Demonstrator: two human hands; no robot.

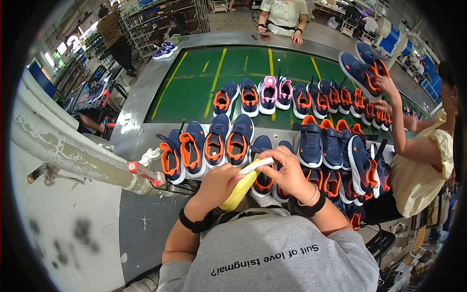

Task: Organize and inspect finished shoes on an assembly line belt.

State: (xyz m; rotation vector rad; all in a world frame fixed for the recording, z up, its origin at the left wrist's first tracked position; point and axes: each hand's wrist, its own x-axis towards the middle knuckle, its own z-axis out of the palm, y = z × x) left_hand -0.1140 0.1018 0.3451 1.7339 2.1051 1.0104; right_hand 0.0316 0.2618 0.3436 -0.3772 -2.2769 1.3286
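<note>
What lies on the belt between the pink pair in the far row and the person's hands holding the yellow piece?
In the head view, navy-and-orange sneakers of the near row lie between the pink pair and the left hand and right hand on the yellow piece.

Just one view here, a head-worn fisheye looking steeply down over the wearer's chest at the green conveyor belt (pixel 204 82) ahead. It's close to the hands (edges bend hard toward the rim), and the far factory floor shows up top.
</note>
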